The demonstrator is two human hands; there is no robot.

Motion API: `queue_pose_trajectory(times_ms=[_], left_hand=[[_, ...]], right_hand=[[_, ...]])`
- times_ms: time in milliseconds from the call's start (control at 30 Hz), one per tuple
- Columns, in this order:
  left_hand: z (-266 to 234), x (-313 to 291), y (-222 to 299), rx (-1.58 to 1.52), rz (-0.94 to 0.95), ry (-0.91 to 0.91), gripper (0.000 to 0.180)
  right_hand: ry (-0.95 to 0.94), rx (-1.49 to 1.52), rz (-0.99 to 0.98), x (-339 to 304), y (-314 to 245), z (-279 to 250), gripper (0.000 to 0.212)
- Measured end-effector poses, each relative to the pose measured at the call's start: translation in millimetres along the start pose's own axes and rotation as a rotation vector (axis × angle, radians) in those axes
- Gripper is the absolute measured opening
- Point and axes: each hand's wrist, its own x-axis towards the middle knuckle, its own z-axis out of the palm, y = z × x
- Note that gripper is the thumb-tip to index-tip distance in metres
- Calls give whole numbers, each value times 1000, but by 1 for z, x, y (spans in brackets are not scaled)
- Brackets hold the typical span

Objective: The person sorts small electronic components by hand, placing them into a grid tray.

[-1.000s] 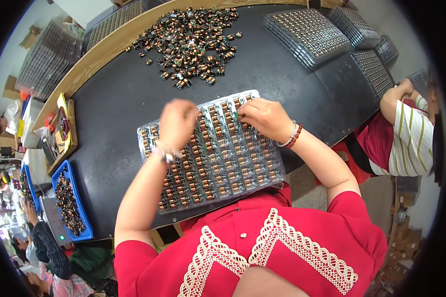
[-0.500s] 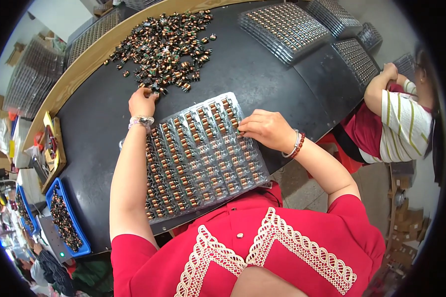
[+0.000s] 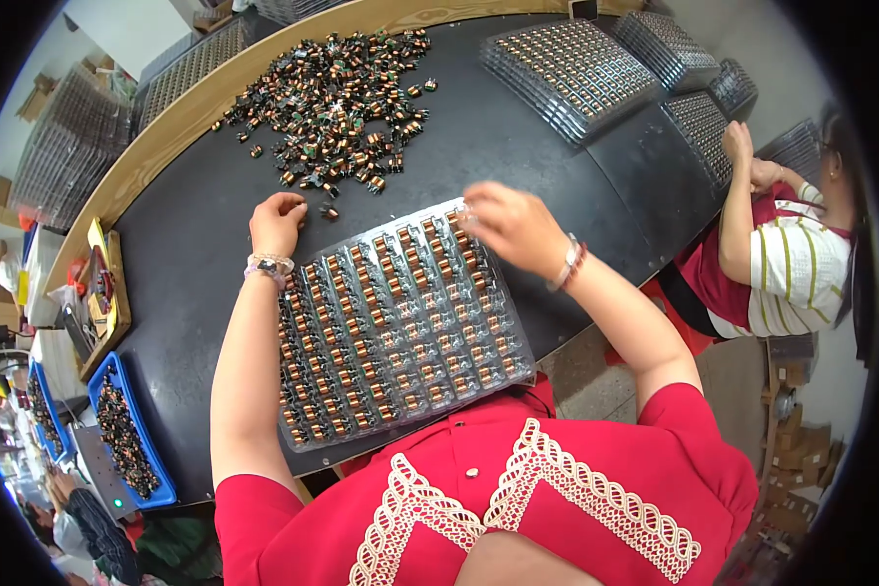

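Observation:
A clear plastic tray [image 3: 493,327] of small cells lies before me, tilted on the bench's near edge. Copper-wound coils fill its left columns and upper rows; the lower right cells look bare. My left hand [image 3: 277,227] is just past the tray's upper left corner with its fingers curled; whatever they may hold is hidden. Close to its fingertips a single coil [image 3: 329,212] lies on the bench. Over the tray's upper right corner is my right hand [image 3: 513,227], its fingertips smeared by motion. A large pile of loose coils [image 3: 332,112] lies beyond.
Stacked filled trays [image 3: 571,73] stand at the far right. Blue bins [image 3: 132,439] of small parts are at the left. A wooden rim [image 3: 181,122] borders the black bench [image 3: 186,283]. At the right sits a co-worker in a striped top [image 3: 791,249].
My left hand has drawn back from the pile toward me, and one coil now lies apart from it. My right hand has moved up along the tray's right side toward its far corner.

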Motion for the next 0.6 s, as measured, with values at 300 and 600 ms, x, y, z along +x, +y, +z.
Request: queue_pose_trajectory(times_ms=[300,600], left_hand=[[-8,-39,37,-680,-230,-239,27],[-21,-40,32,-716,-257,-284,26]], right_hand=[[-64,-317,237,106,78,63,26],[-87,-347,282,128,80,70,15]])
